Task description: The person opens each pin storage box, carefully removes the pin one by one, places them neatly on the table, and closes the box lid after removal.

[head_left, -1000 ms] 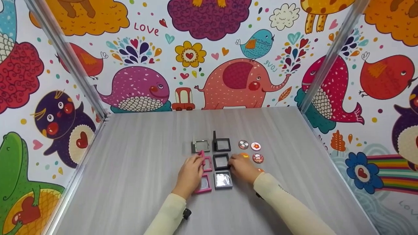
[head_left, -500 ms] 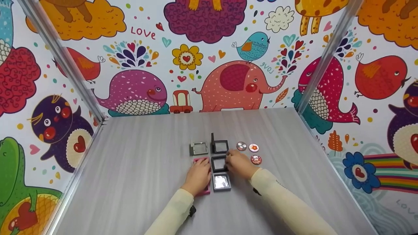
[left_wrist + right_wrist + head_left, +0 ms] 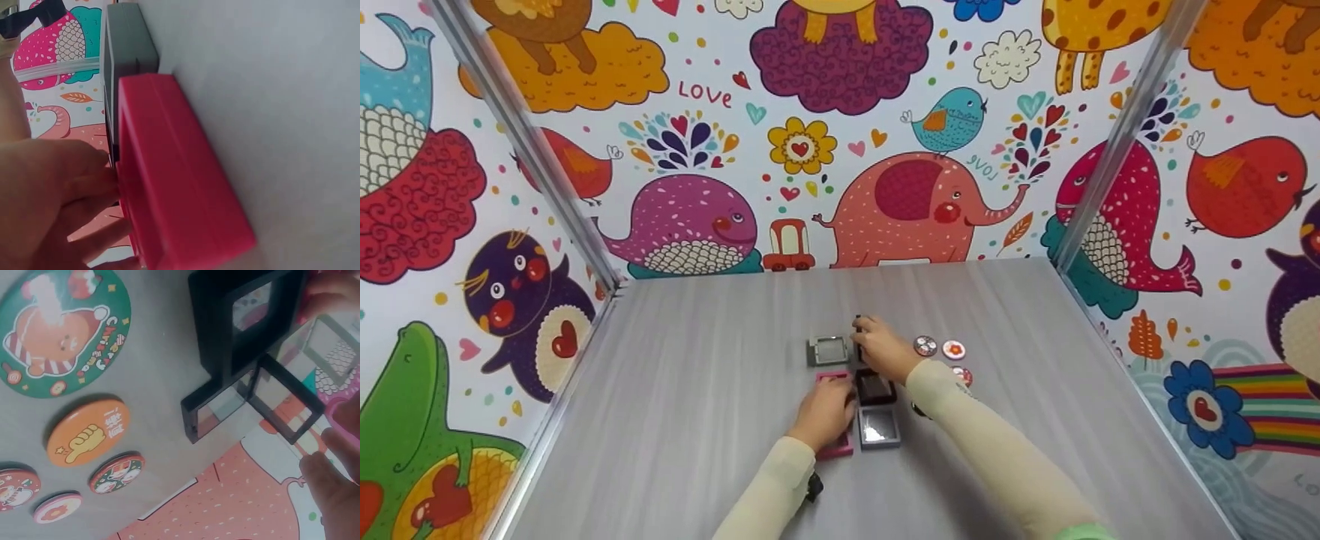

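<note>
My left hand (image 3: 823,411) rests over the two pink frame cases, its fingers along the top of the farther one (image 3: 832,374). In the left wrist view, loosely bent fingers touch the top face of a pink case (image 3: 174,169), with a grey case (image 3: 126,45) just beyond. My right hand (image 3: 883,351) reaches to the raised lid of the far black case. In the right wrist view that hinged lid (image 3: 293,384) stands up from its base (image 3: 190,422), and the fingertips (image 3: 315,467) are close by its outer corner. A second black case (image 3: 211,332) lies nearer.
A silver-grey case (image 3: 879,429) lies nearest me, right of the pink ones; an opened grey case (image 3: 830,350) sits at the back left. Right of the cases lie several round badges, among them a green bear badge (image 3: 64,332) and an orange thumbs-up badge (image 3: 87,433).
The pink case's raised lid is down, with my left hand over it. My right hand has moved from the middle black case away from me to the far black case's lid.
</note>
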`<state>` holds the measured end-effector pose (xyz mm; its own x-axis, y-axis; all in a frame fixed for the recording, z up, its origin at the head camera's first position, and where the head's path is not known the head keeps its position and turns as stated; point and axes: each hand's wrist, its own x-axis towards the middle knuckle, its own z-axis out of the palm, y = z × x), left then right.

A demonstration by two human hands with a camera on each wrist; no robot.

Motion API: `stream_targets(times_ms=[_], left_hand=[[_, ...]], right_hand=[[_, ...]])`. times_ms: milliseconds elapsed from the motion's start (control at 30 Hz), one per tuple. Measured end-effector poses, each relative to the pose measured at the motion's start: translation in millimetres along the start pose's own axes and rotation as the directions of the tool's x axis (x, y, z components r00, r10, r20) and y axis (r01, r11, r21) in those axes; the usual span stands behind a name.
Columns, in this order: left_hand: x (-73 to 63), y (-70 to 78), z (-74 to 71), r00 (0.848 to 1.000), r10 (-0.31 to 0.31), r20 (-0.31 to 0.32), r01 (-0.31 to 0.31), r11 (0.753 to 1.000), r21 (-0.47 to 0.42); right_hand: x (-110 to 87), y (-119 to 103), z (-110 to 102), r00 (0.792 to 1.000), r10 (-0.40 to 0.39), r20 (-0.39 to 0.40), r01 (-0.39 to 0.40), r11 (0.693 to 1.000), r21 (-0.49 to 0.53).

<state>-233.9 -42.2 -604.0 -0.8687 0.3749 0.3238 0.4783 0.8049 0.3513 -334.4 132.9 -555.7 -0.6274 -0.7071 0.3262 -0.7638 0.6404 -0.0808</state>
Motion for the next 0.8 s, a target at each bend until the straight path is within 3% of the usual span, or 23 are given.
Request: stream_targets(times_ms=[167,267,433,567,800], left_hand=[[5.6,-1.0,1.2,1.000,0.009,0.025,-0.008,1.000,-0.023],[7.1,-1.1,0.3,0.999,0.003,0.049,-0.002,1.000,-0.008],[3.4,-1.7,0.3,0.996,-0.007,0.088,0.007,1.000,0.005],[1.8,-3.2,0.0,0.996,0.006,0.090,-0.006,1.000,0.003],[4.5,-7.0,-4.3,0.998,0.027,0.056,-0.028,0.999,0.018]], right_hand=[[-2.0,8,3,1.000,0.022,0.002,-0.022,0.999,0.023],[-5.2,10,6,0.997,0.081,-0.010,-0.081,0.996,0.045],[-22.3,11,14,0.975,0.221,-0.028,-0.219,0.973,0.073],[-36.9,15,23,0.955,0.283,-0.086,-0.279,0.959,0.057],[-47.4,21,35,0.956,0.259,-0.135,-0.262,0.965,-0.001]])
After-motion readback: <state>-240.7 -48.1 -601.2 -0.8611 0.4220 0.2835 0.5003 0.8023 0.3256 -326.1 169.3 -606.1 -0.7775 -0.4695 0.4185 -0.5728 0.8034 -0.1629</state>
